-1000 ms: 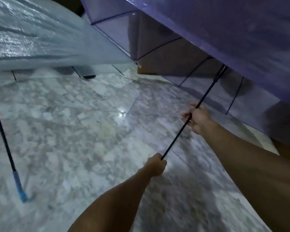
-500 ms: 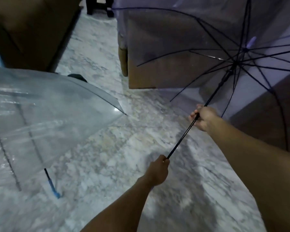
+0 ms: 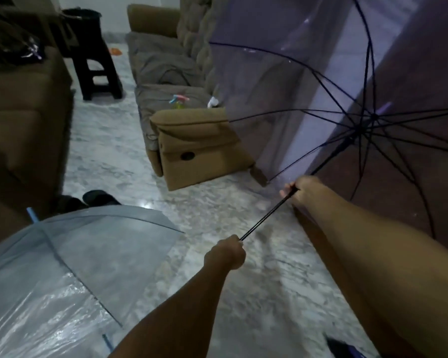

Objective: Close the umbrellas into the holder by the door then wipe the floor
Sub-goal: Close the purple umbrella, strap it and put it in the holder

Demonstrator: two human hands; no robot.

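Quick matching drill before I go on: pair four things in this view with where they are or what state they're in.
Things:
1. purple umbrella
2. clear umbrella
3. left hand
4. black stool

States:
a. lying open on the floor
b. standing far back between the sofas
c. gripping the shaft's lower end
d. open, held up by both hands

Pairs: 1-d, 2-a, 3-c, 4-b

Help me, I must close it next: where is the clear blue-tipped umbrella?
In the head view, the clear umbrella lies open on the marble floor at lower left, beside the left forearm.
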